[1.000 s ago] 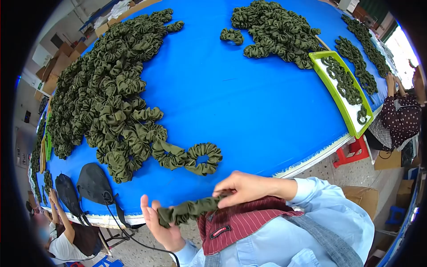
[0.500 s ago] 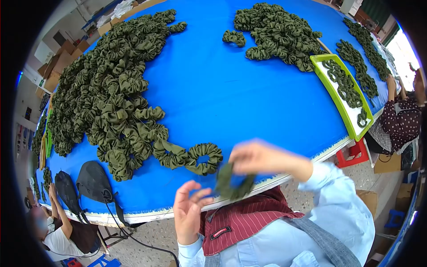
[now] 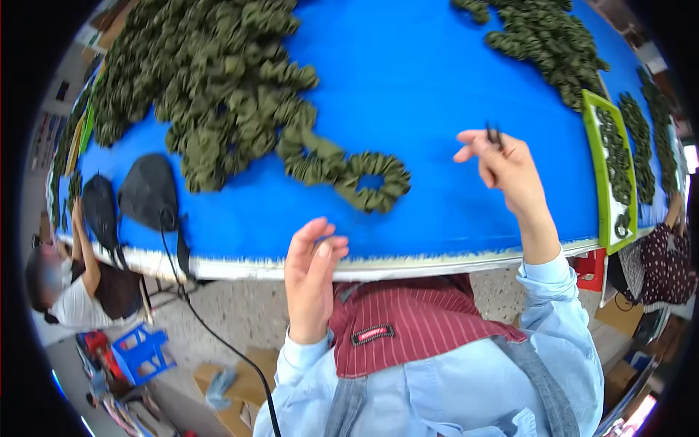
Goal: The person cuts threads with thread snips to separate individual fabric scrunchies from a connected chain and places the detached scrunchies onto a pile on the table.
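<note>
Over blue cloth (image 3: 408, 87), unclear dark object (image 3: 494, 135) at right fingers (image 3: 477, 143), scrunchies (image 3: 218, 80) cropped

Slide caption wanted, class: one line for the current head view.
Left hand and right hand held apart at a blue table heaped with dark-green scrunchies.

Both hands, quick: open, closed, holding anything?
Left hand: loosely open, nothing visible in it.
Right hand: partly curled, with a small dark item; gripped or worn, cannot tell.
</note>
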`<state>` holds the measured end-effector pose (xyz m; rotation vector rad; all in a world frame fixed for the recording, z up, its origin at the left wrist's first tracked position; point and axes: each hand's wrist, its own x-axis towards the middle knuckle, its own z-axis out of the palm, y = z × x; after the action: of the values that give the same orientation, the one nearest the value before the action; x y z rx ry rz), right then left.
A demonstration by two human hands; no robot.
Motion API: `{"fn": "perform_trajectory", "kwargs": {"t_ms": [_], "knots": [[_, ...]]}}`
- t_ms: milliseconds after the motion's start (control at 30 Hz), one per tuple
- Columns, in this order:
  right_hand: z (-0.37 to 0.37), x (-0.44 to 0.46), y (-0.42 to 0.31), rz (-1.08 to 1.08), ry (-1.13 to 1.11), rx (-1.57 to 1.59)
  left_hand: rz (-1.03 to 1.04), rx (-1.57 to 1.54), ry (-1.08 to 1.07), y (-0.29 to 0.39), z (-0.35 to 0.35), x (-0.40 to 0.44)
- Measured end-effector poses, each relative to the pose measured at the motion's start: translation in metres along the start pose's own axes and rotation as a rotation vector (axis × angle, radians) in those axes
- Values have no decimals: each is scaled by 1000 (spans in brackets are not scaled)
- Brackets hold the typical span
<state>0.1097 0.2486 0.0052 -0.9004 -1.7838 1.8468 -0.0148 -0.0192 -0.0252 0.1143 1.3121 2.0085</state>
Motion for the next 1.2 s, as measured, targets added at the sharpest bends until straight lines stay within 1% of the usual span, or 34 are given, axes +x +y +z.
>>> {"fn": "perform_trajectory", "kwargs": {"t_ms": [33, 100, 133, 200, 233, 367, 567, 700, 733, 867, 900, 1033, 1067, 1200], "knots": [[14, -4, 5, 0, -52, -152, 9, -10, -52, 0, -1, 0], [35, -7, 21, -120, -163, -317, 13, -16, -29, -1, -3, -1], [45, -10, 23, -117, -175, -315, 17, -26, -36, -2, -3, -2], [62, -13, 25, -472, -319, -535, 26, -51, -58, -3, -3, -1], [68, -13, 27, -471, -327, -536, 27, -54, -52, -3, -3, 0], [85, -18, 39, -675, -241, -1010, 26, 53, -33, -1, -1, -2], [89, -21, 45, -665, -211, -899, -38, 112, -6, -4, 14, 10], [89, -19, 49, -629, -244, -693, -59, 511, 23, -9, 27, 26], [89, -19, 48, -628, -253, -696, -61, 505, 30, -9, 27, 27], [95, -26, 45, -561, -228, -586, -204, 655, -6, -1, 22, 34], [96, -29, 44, -560, -230, -583, -206, 658, -4, -1, 18, 33], [100, -44, 35, -277, -326, -380, -72, 470, 51, -1, -3, 22], [101, -46, 33, -273, -329, -375, -75, 474, 56, 0, -5, 19], [108, -52, 28, -160, -447, -342, -121, -25, -8, 7, -7, 7]]}}
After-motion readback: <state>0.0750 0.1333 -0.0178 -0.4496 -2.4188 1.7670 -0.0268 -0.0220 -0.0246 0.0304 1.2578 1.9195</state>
